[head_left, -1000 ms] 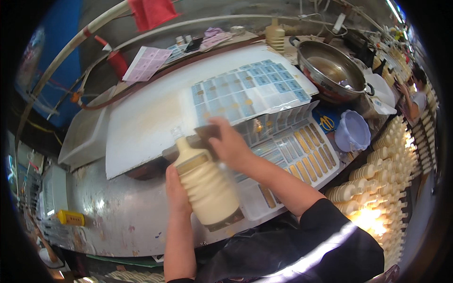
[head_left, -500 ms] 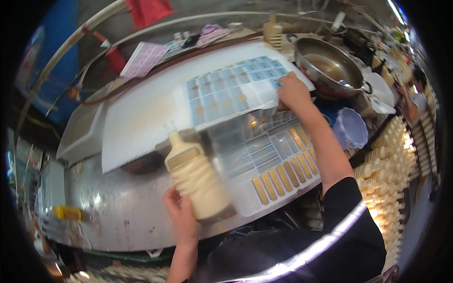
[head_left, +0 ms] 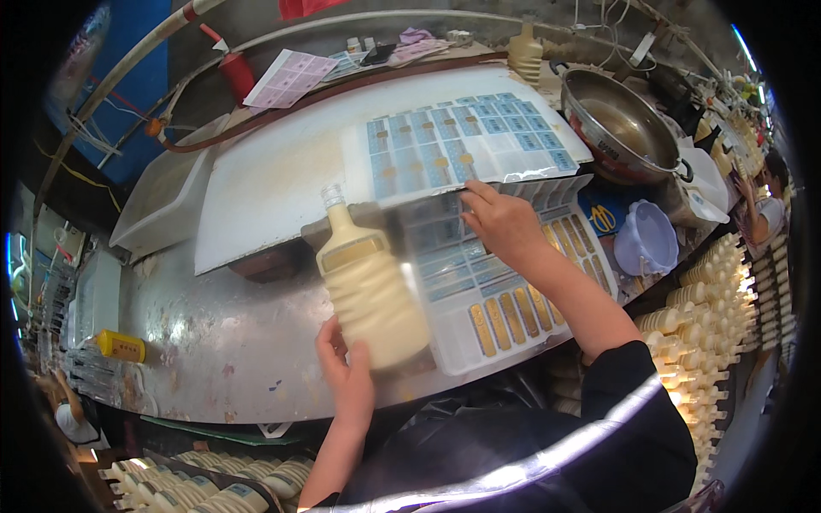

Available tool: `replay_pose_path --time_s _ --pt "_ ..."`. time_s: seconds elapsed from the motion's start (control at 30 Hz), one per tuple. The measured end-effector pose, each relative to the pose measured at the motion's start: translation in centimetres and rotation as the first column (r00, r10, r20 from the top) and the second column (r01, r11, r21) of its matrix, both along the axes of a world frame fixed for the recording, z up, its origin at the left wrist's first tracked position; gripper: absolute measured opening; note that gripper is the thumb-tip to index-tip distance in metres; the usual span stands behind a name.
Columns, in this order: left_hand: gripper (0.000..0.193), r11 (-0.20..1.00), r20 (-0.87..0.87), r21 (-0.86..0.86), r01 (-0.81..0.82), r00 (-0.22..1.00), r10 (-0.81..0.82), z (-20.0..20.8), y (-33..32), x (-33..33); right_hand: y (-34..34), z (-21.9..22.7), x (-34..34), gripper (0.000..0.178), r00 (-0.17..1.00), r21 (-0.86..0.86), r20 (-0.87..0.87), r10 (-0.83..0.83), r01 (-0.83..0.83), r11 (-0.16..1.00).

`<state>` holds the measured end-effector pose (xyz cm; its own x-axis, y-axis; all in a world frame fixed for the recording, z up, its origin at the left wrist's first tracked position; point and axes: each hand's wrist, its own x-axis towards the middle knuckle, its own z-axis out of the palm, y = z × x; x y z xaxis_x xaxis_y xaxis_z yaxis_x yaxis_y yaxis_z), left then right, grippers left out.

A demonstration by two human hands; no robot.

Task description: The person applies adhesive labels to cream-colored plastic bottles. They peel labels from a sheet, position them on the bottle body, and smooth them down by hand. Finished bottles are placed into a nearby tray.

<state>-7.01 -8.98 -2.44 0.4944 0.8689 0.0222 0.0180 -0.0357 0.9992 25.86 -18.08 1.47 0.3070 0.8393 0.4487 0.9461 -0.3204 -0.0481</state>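
A cream-coloured bottle (head_left: 372,295) with a ribbed body, a narrow neck and a gold label on its shoulder leans slightly at the front of the metal table. My left hand (head_left: 346,368) grips its lower left side, thumb and fingers against the body. At the front edge of the white board my right hand (head_left: 505,224) is closed, its fingertips bent together; whatever they hold, if anything, is hidden. Just beyond it lies a sheet of blue-and-gold labels (head_left: 440,167) with some backing bare. Below the forearm, a white tray (head_left: 453,350) carries gold label strips in a row.
The white board (head_left: 265,188) covers the back of the table. A metal pan (head_left: 616,120) and a lilac bucket (head_left: 646,239) stand at right. Many cream bottles (head_left: 684,342) crowd the right side. A yellow container (head_left: 121,345) is at left. Other people work at both edges.
My right hand has moved left and nearer, from the far right part of the label sheet to the board's front edge. My left hand stays on the bottle.
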Motion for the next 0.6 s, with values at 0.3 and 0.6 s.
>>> replay_pose_path --time_s 0.3,0.6 --pt "0.054 0.992 -0.061 0.122 -0.023 0.998 0.031 0.5 -0.7 -0.3 2.0 0.3 1.9 0.038 0.986 -0.012 0.131 -0.099 0.102 0.995" --pt "0.063 0.946 -0.247 0.322 0.039 0.968 0.044 0.8 -0.8 -1.7 -0.3 3.9 -1.2 0.016 0.897 0.065 -0.441 0.009 0.022 0.998"
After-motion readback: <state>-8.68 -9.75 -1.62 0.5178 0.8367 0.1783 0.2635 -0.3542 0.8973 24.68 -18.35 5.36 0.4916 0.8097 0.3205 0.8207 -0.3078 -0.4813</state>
